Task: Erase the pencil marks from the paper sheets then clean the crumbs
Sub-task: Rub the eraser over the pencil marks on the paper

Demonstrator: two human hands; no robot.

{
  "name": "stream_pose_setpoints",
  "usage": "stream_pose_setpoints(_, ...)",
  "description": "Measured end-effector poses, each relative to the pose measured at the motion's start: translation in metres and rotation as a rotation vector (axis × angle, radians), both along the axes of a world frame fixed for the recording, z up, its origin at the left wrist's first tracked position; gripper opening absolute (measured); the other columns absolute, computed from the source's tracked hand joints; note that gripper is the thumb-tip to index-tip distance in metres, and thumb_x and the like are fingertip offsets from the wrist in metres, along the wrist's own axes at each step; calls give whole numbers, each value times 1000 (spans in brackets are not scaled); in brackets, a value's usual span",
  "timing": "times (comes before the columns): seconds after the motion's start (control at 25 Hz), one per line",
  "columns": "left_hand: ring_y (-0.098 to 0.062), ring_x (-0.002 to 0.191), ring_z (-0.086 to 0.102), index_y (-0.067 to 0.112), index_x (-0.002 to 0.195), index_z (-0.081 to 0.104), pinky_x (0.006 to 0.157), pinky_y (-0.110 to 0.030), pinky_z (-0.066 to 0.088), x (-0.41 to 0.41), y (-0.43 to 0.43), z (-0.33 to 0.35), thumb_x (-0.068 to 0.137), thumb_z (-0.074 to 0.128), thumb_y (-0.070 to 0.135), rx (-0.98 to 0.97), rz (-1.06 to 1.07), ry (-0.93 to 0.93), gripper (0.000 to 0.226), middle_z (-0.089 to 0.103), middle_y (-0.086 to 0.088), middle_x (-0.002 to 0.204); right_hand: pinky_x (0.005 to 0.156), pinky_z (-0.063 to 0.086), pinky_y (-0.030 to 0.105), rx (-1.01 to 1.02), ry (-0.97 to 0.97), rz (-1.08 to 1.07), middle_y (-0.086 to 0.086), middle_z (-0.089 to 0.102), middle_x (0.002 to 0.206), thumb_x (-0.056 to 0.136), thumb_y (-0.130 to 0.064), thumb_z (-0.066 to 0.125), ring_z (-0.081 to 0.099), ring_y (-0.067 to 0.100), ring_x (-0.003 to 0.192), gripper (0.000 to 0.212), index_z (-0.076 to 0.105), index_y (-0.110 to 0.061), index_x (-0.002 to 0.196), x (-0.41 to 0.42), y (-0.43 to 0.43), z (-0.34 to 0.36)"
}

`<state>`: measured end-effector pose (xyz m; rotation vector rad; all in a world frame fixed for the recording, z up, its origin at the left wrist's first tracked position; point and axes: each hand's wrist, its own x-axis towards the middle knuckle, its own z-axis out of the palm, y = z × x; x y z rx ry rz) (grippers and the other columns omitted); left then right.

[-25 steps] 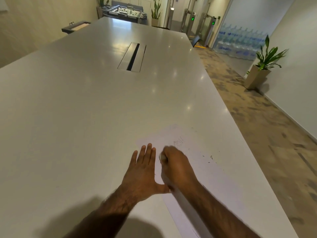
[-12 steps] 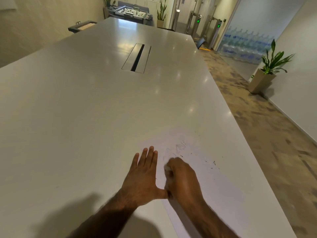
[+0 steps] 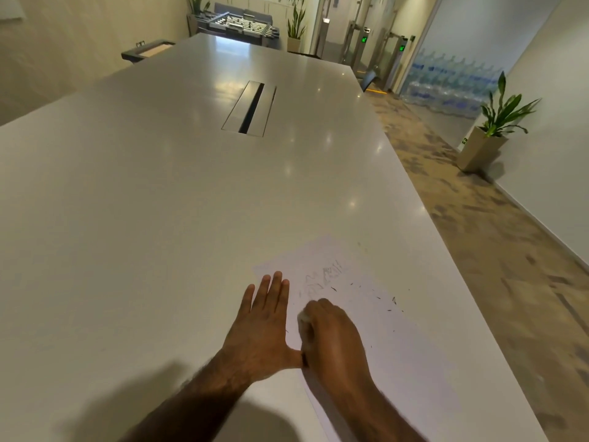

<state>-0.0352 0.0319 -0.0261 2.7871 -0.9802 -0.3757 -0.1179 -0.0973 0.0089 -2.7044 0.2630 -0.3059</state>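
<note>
Paper sheet [image 3: 366, 330] under my hands: left hand [image 3: 264, 327] flat, fingers spread; right hand [image 3: 331, 339] fisted round pale eraser [image 3: 302, 318]; pencil marks [image 3: 325, 275] beyond.

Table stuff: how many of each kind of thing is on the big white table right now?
Hands: 2 (left hand, right hand)
Paper: 1 visible
Eraser: 1, in the right hand
Crumbs: many, too small to count
Total: 4, plus crumbs
</note>
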Motion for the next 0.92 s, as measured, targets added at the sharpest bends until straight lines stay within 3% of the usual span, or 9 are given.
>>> stream_pose_setpoints(0.08,-24,148,-41,19,144,-44,119,-45,-26,1,0,-1,68,31,103,8,-16,2,135,-47,-3,158,58,34,20,-12,-21,-14,-8,51,72,83,5,69,47,9,65,32,51,-19,71,18,-1,4)
stream_pose_setpoints(0.2,-23,148,-41,22,140,-47,124,-48,-21,-1,0,4,43,1,113,3,-18,23,142,-49,-1,156,70,35,21,-4,-53,-61,6,67,90,98,-7,61,55,11,80,9,68,-6,93,50,-6,20)
stream_pose_setpoints(0.24,-23,147,-42,23,138,-49,124,-48,-21,-2,0,5,42,0,114,5,-12,30,142,-49,-1,156,71,38,23,17,-52,-59,7,68,93,98,-8,61,57,13,82,10,70,-5,96,53,-7,21)
stream_pose_setpoints(0.32,-23,147,-42,21,137,-50,124,-47,-22,-3,0,4,55,12,110,19,-17,31,136,-48,-2,157,63,40,22,46,-67,-45,2,63,81,91,1,66,56,13,73,14,65,-11,82,41,-5,15)
stream_pose_setpoints(0.44,-24,148,-41,19,139,-48,121,-45,-24,0,0,2,73,38,96,17,-16,14,132,-46,-5,160,50,26,19,41,-45,-13,-9,46,66,73,12,63,43,9,58,39,43,-21,66,15,4,2)
stream_pose_setpoints(0.6,-24,148,-41,20,140,-46,122,-47,-24,0,0,5,46,5,113,2,-22,26,142,-48,-2,156,62,45,28,90,-52,-121,3,63,77,93,1,60,58,16,71,17,63,-7,78,61,-12,20)
stream_pose_setpoints(0.68,-24,148,-41,22,137,-49,122,-47,-24,-2,1,6,47,7,114,1,-21,32,140,-49,-1,156,68,53,35,123,-59,-110,3,64,78,93,0,61,60,16,72,16,65,-6,79,62,-14,20)
stream_pose_setpoints(0.8,-24,148,-41,21,133,-53,124,-47,-22,-1,1,2,68,29,102,9,-23,14,132,-45,-5,160,54,51,36,85,-61,-37,-8,54,65,80,5,59,52,9,60,28,52,-19,67,27,2,1)
stream_pose_setpoints(0.92,-23,147,-43,20,136,-51,124,-49,-21,1,1,3,56,21,111,4,-23,49,141,-50,-2,156,53,48,34,99,-95,-158,-8,54,64,84,6,53,54,7,60,31,51,-20,67,44,-21,4)
